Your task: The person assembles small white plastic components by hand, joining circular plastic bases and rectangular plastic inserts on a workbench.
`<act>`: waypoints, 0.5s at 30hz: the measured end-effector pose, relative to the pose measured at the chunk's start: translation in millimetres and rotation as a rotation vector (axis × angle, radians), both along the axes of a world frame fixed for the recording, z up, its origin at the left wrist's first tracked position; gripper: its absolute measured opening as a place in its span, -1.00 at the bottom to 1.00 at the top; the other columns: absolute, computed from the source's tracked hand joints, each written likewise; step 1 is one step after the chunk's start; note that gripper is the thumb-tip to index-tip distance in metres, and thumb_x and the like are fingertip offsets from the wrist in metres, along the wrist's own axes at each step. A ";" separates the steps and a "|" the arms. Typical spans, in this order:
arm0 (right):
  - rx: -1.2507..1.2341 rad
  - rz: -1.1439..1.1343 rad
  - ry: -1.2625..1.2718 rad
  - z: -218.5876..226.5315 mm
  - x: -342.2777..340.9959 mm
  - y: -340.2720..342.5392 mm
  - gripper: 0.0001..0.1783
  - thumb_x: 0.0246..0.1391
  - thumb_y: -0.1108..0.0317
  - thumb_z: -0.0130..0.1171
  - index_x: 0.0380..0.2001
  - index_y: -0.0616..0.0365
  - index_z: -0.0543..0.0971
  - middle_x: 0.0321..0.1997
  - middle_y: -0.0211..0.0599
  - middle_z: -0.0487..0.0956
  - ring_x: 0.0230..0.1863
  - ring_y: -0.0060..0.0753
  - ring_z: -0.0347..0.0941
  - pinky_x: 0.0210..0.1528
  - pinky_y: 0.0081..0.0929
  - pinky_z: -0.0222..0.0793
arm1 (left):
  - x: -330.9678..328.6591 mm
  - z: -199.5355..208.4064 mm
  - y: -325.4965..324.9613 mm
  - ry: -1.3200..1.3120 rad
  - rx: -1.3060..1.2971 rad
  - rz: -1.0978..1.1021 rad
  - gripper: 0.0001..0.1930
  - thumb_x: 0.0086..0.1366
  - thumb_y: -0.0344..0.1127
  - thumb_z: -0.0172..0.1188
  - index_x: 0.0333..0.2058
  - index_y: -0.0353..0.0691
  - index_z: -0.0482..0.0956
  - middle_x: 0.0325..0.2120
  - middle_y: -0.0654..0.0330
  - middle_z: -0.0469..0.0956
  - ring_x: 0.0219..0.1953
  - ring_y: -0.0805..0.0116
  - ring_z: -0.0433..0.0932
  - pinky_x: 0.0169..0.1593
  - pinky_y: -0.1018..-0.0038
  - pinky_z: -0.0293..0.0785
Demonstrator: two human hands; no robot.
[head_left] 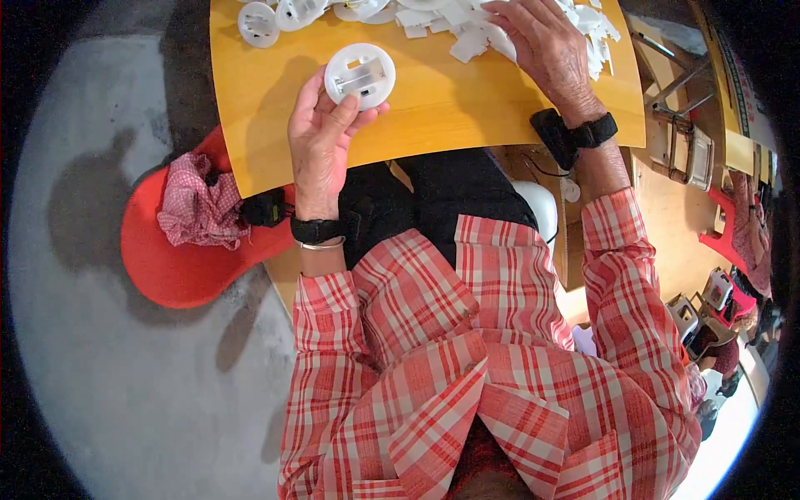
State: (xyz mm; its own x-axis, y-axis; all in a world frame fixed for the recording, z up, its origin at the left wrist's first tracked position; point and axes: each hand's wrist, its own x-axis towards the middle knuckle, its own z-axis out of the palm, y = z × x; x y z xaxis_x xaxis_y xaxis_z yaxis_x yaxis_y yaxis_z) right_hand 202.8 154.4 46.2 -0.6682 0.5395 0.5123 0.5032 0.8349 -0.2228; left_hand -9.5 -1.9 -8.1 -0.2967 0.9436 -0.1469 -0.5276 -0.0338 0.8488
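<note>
My left hand [321, 137] grips a round white plastic housing [384, 71] between thumb and fingers, just over the table's near edge. An open battery compartment with metal contacts faces up in it. On the far right, my right hand [546, 50] reaches palm down over a pile of flat white plastic pieces [471, 46], its fingers stretched out and slightly bent. Whether its fingertips touch a piece cannot be made out. Beyond my left hand lie more round white housings, among them one [258, 24] near the table's left edge.
The yellow table [442, 104] has its near edge by my lap. A red chair [167, 271] with a pink checked cloth [196, 204] stands at left on the grey floor. A dark strap [593, 131] with a cable circles my right wrist. Stools and other seats stand far right.
</note>
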 end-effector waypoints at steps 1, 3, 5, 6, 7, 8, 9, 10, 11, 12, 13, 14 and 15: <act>0.000 0.001 0.000 5.0 -0.6 -0.9 -0.83 -0.09 0.49 0.20 -0.33 0.20 0.55 -0.47 -0.25 0.47 -0.41 -0.24 0.40 -0.39 -0.41 0.38 | 0.9 0.3 0.2 0.027 0.015 -0.013 -0.51 0.16 -0.50 0.12 0.06 -0.37 0.20 -0.10 0.00 0.44 -0.17 0.16 0.54 -0.18 0.45 0.58; 0.011 0.023 0.106 10.0 -4.8 -2.6 -0.86 -0.05 0.48 0.17 -0.34 0.21 0.54 -0.49 -0.25 0.48 -0.44 -0.26 0.41 -0.40 -0.43 0.38 | 2.8 2.0 0.0 0.055 0.030 -0.023 -0.50 0.14 -0.52 0.13 0.06 -0.37 0.20 -0.08 0.02 0.42 -0.13 0.19 0.51 -0.15 0.42 0.57; -0.141 0.219 0.455 -8.6 -11.6 1.5 -0.87 -0.03 0.47 0.16 -0.34 0.22 0.54 -0.46 -0.23 0.48 -0.43 -0.26 0.42 -0.40 -0.44 0.38 | 7.6 4.8 3.4 0.108 0.050 -0.033 -0.44 0.09 -0.55 0.17 0.08 -0.34 0.19 -0.07 0.03 0.40 -0.08 0.23 0.47 -0.09 0.36 0.54; -0.296 0.420 0.808 -18.4 -16.5 3.1 -0.88 -0.01 0.46 0.15 -0.35 0.23 0.54 -0.43 -0.22 0.48 -0.42 -0.26 0.43 -0.39 -0.45 0.38 | 9.4 5.8 4.3 0.106 0.049 -0.035 -0.44 0.09 -0.55 0.17 0.08 -0.34 0.19 -0.07 0.03 0.40 -0.08 0.23 0.47 -0.09 0.36 0.54; -0.300 0.419 0.809 -24.2 -24.5 2.2 -0.88 -0.01 0.46 0.15 -0.35 0.23 0.54 -0.43 -0.22 0.48 -0.42 -0.26 0.43 -0.39 -0.45 0.38 | 9.9 6.3 3.9 0.135 0.054 -0.033 -0.43 0.08 -0.55 0.19 0.08 -0.33 0.19 -0.08 0.03 0.41 -0.08 0.24 0.47 -0.08 0.34 0.54; -0.339 0.596 0.830 -29.2 -33.1 0.8 -0.85 0.01 0.46 0.13 -0.31 0.24 0.52 -0.42 -0.20 0.47 -0.40 -0.25 0.44 -0.39 -0.45 0.37 | 10.0 6.1 3.2 0.164 0.059 -0.032 -0.41 0.06 -0.56 0.20 0.09 -0.32 0.18 -0.09 0.02 0.41 -0.08 0.24 0.47 -0.08 0.31 0.54; -0.377 0.774 0.849 -32.1 -37.9 -0.6 -0.83 0.03 0.46 0.11 -0.27 0.25 0.50 -0.40 -0.18 0.47 -0.39 -0.25 0.44 -0.38 -0.45 0.37 | 9.7 4.9 2.3 0.164 0.055 -0.030 -0.41 0.06 -0.56 0.20 0.09 -0.32 0.18 -0.09 0.02 0.41 -0.08 0.24 0.47 -0.08 0.31 0.54; -0.384 0.775 0.848 -20.9 -37.8 -10.8 -0.83 0.03 0.46 0.11 -0.27 0.25 0.50 -0.40 -0.18 0.47 -0.39 -0.25 0.44 -0.38 -0.45 0.37 | 8.6 3.1 1.4 0.184 0.057 -0.022 -0.40 0.06 -0.57 0.20 0.09 -0.32 0.19 -0.10 0.03 0.42 -0.08 0.26 0.47 -0.07 0.32 0.53; -0.506 0.506 0.499 0.7 -33.9 -28.0 -0.80 0.03 0.47 0.10 -0.23 0.25 0.47 -0.38 -0.18 0.46 -0.37 -0.24 0.45 -0.38 -0.45 0.37 | 8.5 1.6 1.3 0.205 0.060 -0.017 -0.40 0.06 -0.57 0.20 0.09 -0.32 0.19 -0.10 0.03 0.43 -0.09 0.28 0.46 -0.06 0.33 0.52; -0.603 0.230 0.151 13.0 -30.8 -36.6 -0.77 0.04 0.48 0.09 -0.19 0.26 0.45 -0.37 -0.17 0.46 -0.36 -0.24 0.46 -0.37 -0.45 0.37 | 9.7 2.1 2.5 0.204 0.060 -0.021 -0.40 0.06 -0.57 0.20 0.09 -0.32 0.19 -0.10 0.03 0.43 -0.09 0.28 0.46 -0.06 0.33 0.52; -0.544 0.276 0.220 8.4 -34.3 -39.2 -0.77 0.02 0.52 0.09 -0.20 0.26 0.42 -0.38 -0.15 0.46 -0.35 -0.18 0.46 -0.37 -0.42 0.37 | 10.7 2.0 2.7 0.253 0.054 -0.026 -0.40 0.06 -0.57 0.20 0.09 -0.31 0.19 -0.11 0.04 0.43 -0.09 0.29 0.46 -0.05 0.35 0.51; -0.545 0.274 0.219 8.3 -35.7 -40.3 -0.77 0.02 0.52 0.09 -0.20 0.26 0.42 -0.38 -0.15 0.46 -0.35 -0.18 0.46 -0.37 -0.42 0.37 | 11.5 1.9 2.8 0.301 0.047 -0.031 -0.40 0.06 -0.57 0.20 0.10 -0.31 0.19 -0.11 0.04 0.44 -0.09 0.31 0.46 -0.04 0.37 0.50; -0.522 0.288 0.206 10.5 -37.4 -41.8 -0.77 -0.01 0.53 0.10 -0.23 0.25 0.41 -0.39 -0.14 0.47 -0.35 -0.16 0.46 -0.36 -0.41 0.38 | 11.9 1.7 3.1 0.300 0.047 -0.032 -0.40 0.06 -0.57 0.20 0.10 -0.31 0.19 -0.11 0.04 0.44 -0.09 0.31 0.46 -0.04 0.37 0.50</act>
